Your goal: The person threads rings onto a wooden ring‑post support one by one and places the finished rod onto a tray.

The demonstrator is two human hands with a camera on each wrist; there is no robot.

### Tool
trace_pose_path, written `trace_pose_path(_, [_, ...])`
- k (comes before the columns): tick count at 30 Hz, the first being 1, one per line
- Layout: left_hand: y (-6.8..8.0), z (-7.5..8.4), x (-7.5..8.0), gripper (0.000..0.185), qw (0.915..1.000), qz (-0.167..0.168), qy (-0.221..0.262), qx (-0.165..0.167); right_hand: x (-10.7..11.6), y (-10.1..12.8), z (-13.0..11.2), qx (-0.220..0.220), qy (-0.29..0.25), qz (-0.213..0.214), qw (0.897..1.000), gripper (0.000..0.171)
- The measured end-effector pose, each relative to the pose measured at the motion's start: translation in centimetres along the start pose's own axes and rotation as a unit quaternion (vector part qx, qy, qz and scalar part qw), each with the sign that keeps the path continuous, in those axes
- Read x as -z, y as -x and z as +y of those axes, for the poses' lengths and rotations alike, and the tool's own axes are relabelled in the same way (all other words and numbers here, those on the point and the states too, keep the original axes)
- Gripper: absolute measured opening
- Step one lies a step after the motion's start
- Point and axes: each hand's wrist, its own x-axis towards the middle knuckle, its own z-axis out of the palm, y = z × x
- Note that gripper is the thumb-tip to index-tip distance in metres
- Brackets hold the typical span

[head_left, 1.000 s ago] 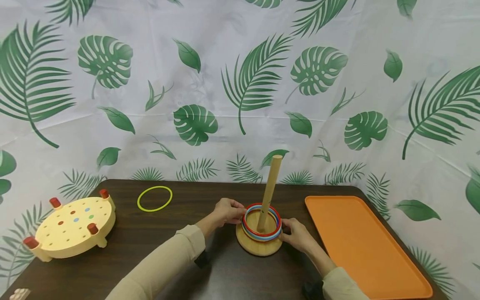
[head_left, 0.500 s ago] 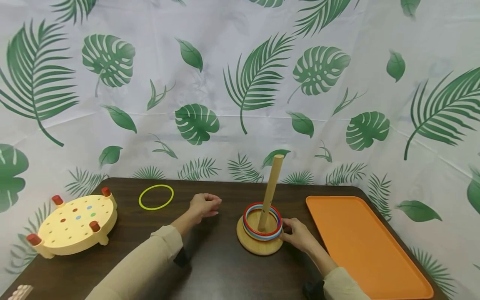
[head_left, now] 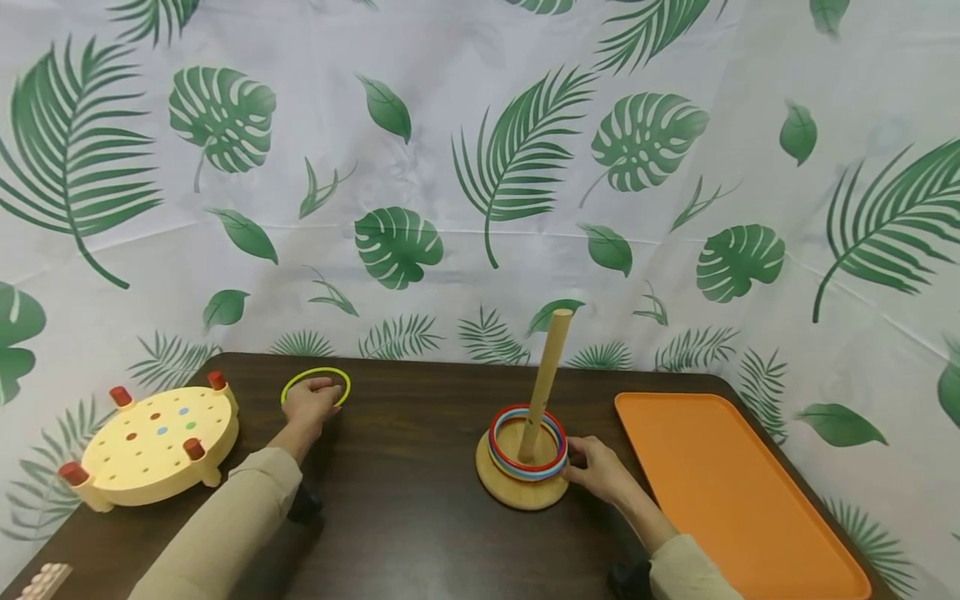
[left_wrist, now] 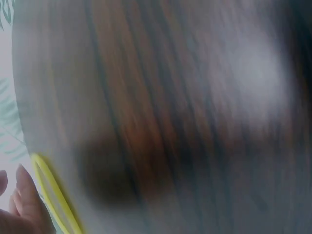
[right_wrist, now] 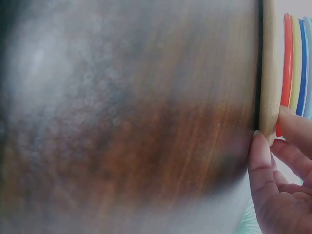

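In the head view my left hand [head_left: 311,406] is over the near side of a thin yellow ring [head_left: 317,370] lying on the table; its fingers are loosely bent. The left wrist view has fingers [left_wrist: 30,200] beside that yellow ring [left_wrist: 59,195], and contact cannot be made out. A round wooden base [head_left: 521,498] carries a leaning peg [head_left: 549,371]. Several rings, a red ring [head_left: 492,439] uppermost, circle the peg. My right hand [head_left: 600,471] pinches the base's right edge; in the right wrist view the thumb and index finger meet the base [right_wrist: 269,73] beside a red ring [right_wrist: 287,58].
A cream round pegboard [head_left: 142,458] with red-tipped legs stands at left. An orange tray [head_left: 720,483] lies at right. At the lower left corner is a small pale knobbly object [head_left: 47,579]. A leaf-print cloth [head_left: 450,167] hangs behind the dark table [head_left: 405,500].
My left hand has let go of the rings at the peg and moved left across the table to the yellow ring. The right hand has stayed at the base.
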Motion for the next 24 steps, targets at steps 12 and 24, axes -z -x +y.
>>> trace_pose_path(12, [-0.3, -0.6, 2.4, 0.047, 0.9804, 0.128, -0.15, 0.004, 0.0, 0.3, 0.1, 0.012, -0.007, 0.003, 1.0, 0.041])
trace_pose_path(24, [-0.1, -1.2, 2.9, 0.048, 0.9723, 0.124, -0.196, 0.032, 0.1, 0.4, 0.4, 0.021, -0.001, -0.002, 1.0, 0.04])
